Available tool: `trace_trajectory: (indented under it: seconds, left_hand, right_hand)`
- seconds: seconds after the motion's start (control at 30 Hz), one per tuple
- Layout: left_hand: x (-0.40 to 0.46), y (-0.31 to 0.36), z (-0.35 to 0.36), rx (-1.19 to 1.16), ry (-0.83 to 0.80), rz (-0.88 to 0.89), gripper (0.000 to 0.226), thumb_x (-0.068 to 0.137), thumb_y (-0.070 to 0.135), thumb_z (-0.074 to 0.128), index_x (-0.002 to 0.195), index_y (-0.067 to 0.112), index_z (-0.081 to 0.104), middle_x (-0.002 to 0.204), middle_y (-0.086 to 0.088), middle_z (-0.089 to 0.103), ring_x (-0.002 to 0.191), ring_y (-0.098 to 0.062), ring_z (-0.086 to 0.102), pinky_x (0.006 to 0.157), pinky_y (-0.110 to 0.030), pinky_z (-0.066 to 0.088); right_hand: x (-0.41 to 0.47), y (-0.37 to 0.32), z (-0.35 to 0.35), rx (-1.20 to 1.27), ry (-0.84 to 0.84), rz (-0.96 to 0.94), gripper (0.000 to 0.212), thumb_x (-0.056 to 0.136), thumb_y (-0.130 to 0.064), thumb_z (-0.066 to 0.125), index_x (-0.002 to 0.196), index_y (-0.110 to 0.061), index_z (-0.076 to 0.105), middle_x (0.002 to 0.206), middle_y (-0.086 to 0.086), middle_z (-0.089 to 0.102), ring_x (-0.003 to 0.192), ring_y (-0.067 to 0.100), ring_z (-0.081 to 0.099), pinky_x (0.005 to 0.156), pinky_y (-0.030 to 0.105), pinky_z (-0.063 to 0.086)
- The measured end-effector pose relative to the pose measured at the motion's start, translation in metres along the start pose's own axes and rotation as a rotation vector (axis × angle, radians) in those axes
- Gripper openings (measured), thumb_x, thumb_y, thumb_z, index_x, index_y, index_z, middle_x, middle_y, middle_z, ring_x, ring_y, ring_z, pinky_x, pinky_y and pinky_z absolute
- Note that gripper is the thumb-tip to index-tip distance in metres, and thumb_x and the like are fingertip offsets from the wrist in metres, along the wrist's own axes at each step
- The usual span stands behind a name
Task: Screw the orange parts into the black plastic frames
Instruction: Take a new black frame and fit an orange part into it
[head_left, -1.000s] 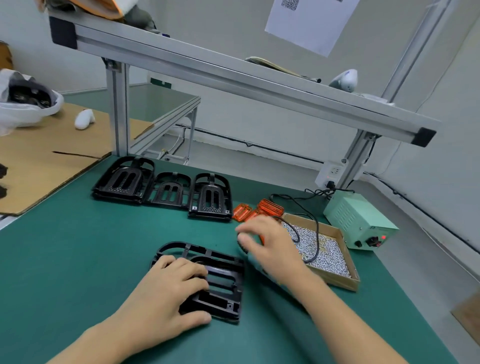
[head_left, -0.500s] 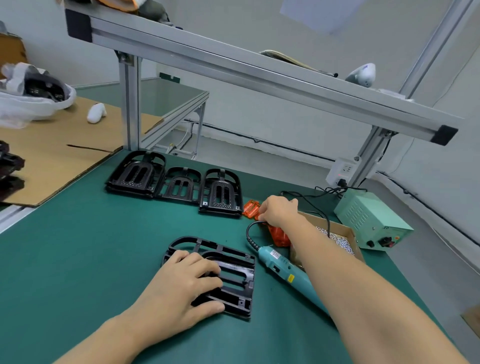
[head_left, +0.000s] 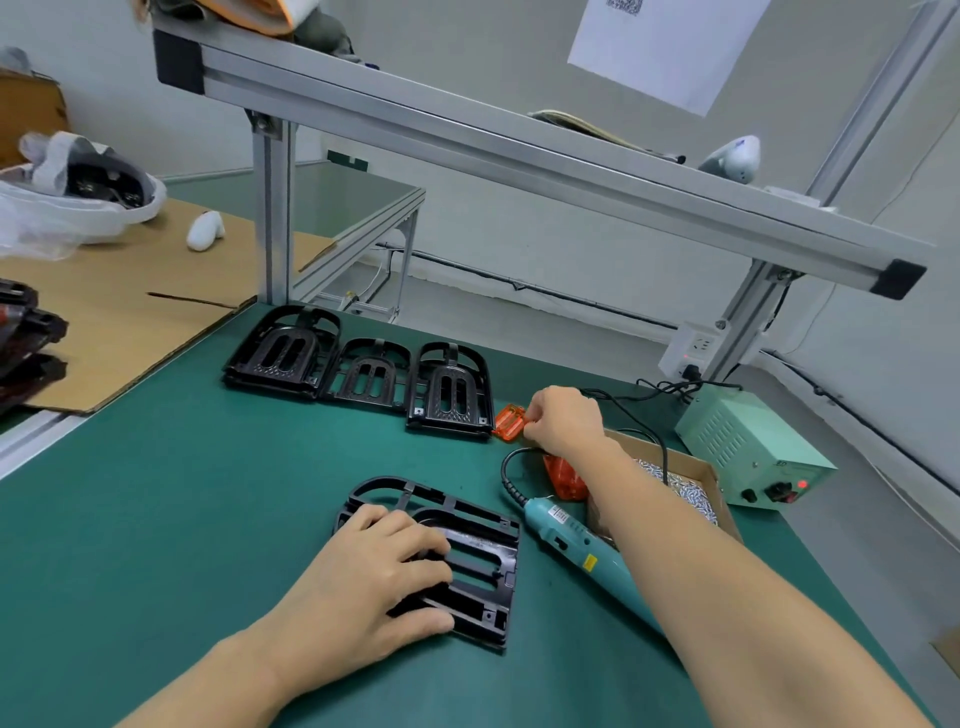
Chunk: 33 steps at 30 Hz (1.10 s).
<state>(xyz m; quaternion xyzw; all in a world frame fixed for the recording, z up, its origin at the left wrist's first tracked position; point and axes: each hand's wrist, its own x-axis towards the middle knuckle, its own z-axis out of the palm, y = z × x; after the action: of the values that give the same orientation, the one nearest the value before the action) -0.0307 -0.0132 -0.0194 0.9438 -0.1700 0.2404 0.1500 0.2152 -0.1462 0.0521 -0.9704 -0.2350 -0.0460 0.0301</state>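
Now left hand (head_left: 371, 574) flat on black frame (head_left: 480, 558); right hand (head_left: 563, 421) seemingly pinching orange part (head_left: 508, 423).

**Right hand leaves the screwdriver for the orange parts**

One second earlier the right hand (head_left: 563, 418) lay over the teal electric screwdriver (head_left: 582, 545), close to the black plastic frame (head_left: 467, 551). It has since let go of the tool, which now lies free on the mat beneath the forearm, and reached away; its fingertips now curl at the edge of an orange part (head_left: 508, 422).
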Motion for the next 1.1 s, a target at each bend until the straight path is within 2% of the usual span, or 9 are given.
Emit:
trace_trajectory:
  seconds: [0.17,0.27,0.33,0.43,0.57,0.67,0.83,1.0,1.1]
  left_hand:
    - [0.001,0.0,-0.004,-0.056,0.047,-0.022,0.038,0.096,0.055,0.039,0.09,0.032,0.07,0.106,0.02,0.062,0.095,0.001,0.053,0.09,-0.019,0.031]
    - [0.011,0.003,-0.01,-0.389,0.205,-0.265,0.032,0.094,0.05,0.046,0.097,0.029,0.07,0.107,0.025,0.063,0.104,0.005,0.054,0.091,-0.013,0.035]
    - [0.023,0.004,-0.017,-0.72,0.287,-0.527,0.026,0.091,0.047,0.051,0.104,0.031,0.068,0.107,0.025,0.065,0.1,0.005,0.058,0.086,-0.01,0.041]
    - [0.044,0.003,-0.024,-1.126,0.285,-0.788,0.026,0.092,0.037,0.051,0.115,0.029,0.06,0.108,0.012,0.069,0.087,-0.006,0.065,0.076,-0.021,0.052]
    - [0.056,0.005,-0.027,-1.393,0.199,-0.82,0.042,0.078,0.041,0.06,0.115,0.022,0.06,0.107,0.0,0.072,0.083,-0.016,0.065,0.067,-0.029,0.052]
    - [0.055,0.008,-0.024,-1.423,0.17,-0.813,0.031,0.08,0.028,0.062,0.108,0.015,0.066,0.103,-0.009,0.073,0.08,-0.019,0.067,0.063,-0.027,0.052]
    - [0.051,0.008,-0.021,-1.503,0.248,-0.85,0.018,0.085,0.012,0.06,0.099,0.007,0.07,0.099,-0.015,0.072,0.078,-0.019,0.068,0.061,-0.027,0.056]
    - [0.05,0.01,-0.022,-1.523,0.31,-0.847,0.017,0.086,0.007,0.06,0.099,0.005,0.071,0.094,-0.016,0.072,0.073,-0.016,0.067,0.06,-0.025,0.056]
    - [0.049,0.009,-0.022,-1.521,0.343,-0.844,0.016,0.086,0.005,0.06,0.098,0.006,0.07,0.098,-0.015,0.072,0.076,-0.016,0.067,0.062,-0.024,0.057]
  right_hand:
    - [-0.046,0.003,-0.013,0.376,0.263,-0.16,0.013,0.086,-0.014,0.065,0.097,-0.016,0.071,0.091,-0.001,0.068,0.082,0.015,0.061,0.083,0.036,0.051]
    - [-0.089,0.002,-0.008,0.498,0.396,-0.478,0.01,0.082,-0.007,0.071,0.09,-0.012,0.071,0.087,-0.002,0.066,0.08,0.01,0.058,0.079,0.028,0.049]
    - [-0.112,0.0,-0.005,0.493,0.465,-0.64,0.01,0.08,-0.003,0.073,0.089,-0.009,0.071,0.088,-0.001,0.066,0.084,0.013,0.059,0.08,0.026,0.048]
    - [-0.136,-0.006,-0.001,0.36,0.519,-0.828,0.01,0.08,-0.002,0.074,0.089,-0.006,0.072,0.091,0.004,0.067,0.082,0.021,0.061,0.075,0.032,0.05]
    - [-0.154,-0.01,-0.003,0.183,0.508,-0.992,0.008,0.088,-0.006,0.065,0.089,-0.005,0.073,0.091,0.007,0.068,0.072,0.027,0.06,0.065,0.034,0.05]
    - [-0.16,-0.009,-0.006,0.124,0.509,-1.006,0.015,0.092,-0.009,0.059,0.089,-0.007,0.074,0.091,0.005,0.068,0.072,0.025,0.06,0.064,0.033,0.049]
    - [-0.163,-0.001,0.001,0.201,0.577,-0.889,0.015,0.084,0.001,0.066,0.093,-0.008,0.074,0.095,0.004,0.068,0.082,0.025,0.061,0.072,0.033,0.046]
    - [-0.167,-0.001,0.009,0.514,0.531,-0.718,0.027,0.081,0.008,0.061,0.099,-0.008,0.073,0.105,0.002,0.063,0.097,0.021,0.058,0.085,0.029,0.045]
    - [-0.172,-0.003,0.009,0.782,0.404,-0.571,0.021,0.083,-0.011,0.066,0.103,-0.014,0.072,0.112,-0.003,0.06,0.109,0.016,0.057,0.096,0.024,0.042]
